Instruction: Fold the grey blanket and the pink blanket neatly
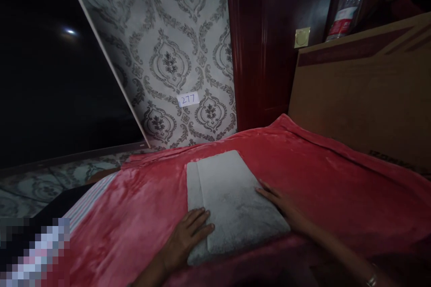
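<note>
Hands touch a flat, oblong, plush-looking grey cloth.

A plush red blanket, striped fabric showing at its left edge, carries a folded gray cloth lying flat.

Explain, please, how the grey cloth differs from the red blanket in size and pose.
The grey cloth is much smaller than the red blanket. The grey cloth lies on top; the red blanket is beneath it. The grey cloth forms a compact, four-sided shape, while the red blanket spreads out with loose folds. Both look soft.
</note>
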The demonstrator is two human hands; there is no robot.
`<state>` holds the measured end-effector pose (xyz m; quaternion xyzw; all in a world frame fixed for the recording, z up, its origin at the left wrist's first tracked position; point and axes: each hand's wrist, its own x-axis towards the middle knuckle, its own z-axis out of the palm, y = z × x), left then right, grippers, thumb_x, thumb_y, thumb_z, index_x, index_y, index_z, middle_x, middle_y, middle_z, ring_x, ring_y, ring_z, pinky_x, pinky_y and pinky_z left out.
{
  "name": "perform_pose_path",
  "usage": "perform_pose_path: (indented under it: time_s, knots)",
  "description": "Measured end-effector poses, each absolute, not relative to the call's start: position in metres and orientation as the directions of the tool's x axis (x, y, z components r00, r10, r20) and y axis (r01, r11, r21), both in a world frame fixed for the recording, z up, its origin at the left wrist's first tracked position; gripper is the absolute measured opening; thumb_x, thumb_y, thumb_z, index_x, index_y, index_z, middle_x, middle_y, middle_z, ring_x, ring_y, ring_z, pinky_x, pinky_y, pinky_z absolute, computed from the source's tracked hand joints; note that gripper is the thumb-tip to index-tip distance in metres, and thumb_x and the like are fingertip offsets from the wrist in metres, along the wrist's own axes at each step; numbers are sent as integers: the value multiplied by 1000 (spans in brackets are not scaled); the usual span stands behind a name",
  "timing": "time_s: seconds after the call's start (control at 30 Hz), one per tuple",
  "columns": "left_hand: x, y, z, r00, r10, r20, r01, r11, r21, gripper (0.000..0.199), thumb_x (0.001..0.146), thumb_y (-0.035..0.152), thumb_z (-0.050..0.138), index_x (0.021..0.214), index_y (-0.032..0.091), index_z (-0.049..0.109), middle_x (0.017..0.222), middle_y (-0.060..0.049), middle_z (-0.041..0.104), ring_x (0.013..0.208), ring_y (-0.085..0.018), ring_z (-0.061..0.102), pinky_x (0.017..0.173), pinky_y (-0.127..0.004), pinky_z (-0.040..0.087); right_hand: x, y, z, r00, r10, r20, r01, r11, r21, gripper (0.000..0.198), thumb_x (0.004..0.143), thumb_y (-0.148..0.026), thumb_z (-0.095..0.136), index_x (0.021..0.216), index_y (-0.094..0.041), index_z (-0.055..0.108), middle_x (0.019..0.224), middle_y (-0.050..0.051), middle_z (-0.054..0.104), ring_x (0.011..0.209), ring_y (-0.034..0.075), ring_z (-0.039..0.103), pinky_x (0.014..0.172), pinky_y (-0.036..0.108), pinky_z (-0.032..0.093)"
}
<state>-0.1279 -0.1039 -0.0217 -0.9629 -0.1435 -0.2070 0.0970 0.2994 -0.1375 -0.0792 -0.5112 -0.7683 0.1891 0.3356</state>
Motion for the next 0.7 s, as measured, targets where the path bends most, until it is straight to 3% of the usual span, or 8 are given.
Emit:
perform_pose_path:
  time_s: [0.17,0.33,0.43,0.53,0.6,0.7]
  knots:
    - [-122,-103,-18,831,342,439,301,-940,163,66,86,63,58,144,31,52,146,-10,56,139,-31,47,112,-45,41,299,-131,-76,-286,887,362,593,461,-660,56,93,-54,56,146,-34,52,165,5,20,149,32,25,120,55,24]
    - [-101,-97,19,624,596,506,280,-775,567,36,83,49,69,112,28,75,119,-10,74,126,-31,59,105,-47,47,293,-114,-36,-235,844,482,470,533,-704,50,87,-64,58,120,-30,73,148,10,51,138,33,43,118,56,28]
    - [-93,-91,66,447,780,437,209,-567,797,34,73,47,80,95,22,80,102,-11,78,102,-32,70,95,-45,53,288,-106,7,-111,841,529,359,530,-768,54,85,-69,58,113,-27,76,131,11,65,126,33,54,113,55,35]
    - [-86,-88,119,311,878,364,146,-422,894,36,61,41,88,85,16,79,86,-9,78,80,-27,71,80,-39,57,283,-104,56,-23,868,496,216,489,-845,53,76,-68,69,101,-22,76,106,8,73,107,32,64,102,53,47]
    - [-80,-88,154,252,890,380,64,-407,911,37,57,38,90,83,15,77,82,-6,77,75,-24,70,76,-36,58,281,-105,88,15,870,493,125,488,-864,49,72,-65,75,90,-20,74,90,4,73,97,30,66,95,50,51]
    - [-71,-89,200,210,875,436,-90,-427,900,39,54,32,90,85,14,75,82,-3,76,77,-22,71,75,-33,59,280,-111,130,80,850,520,10,521,-854,39,73,-57,78,84,-20,71,86,1,72,90,24,66,88,42,54]
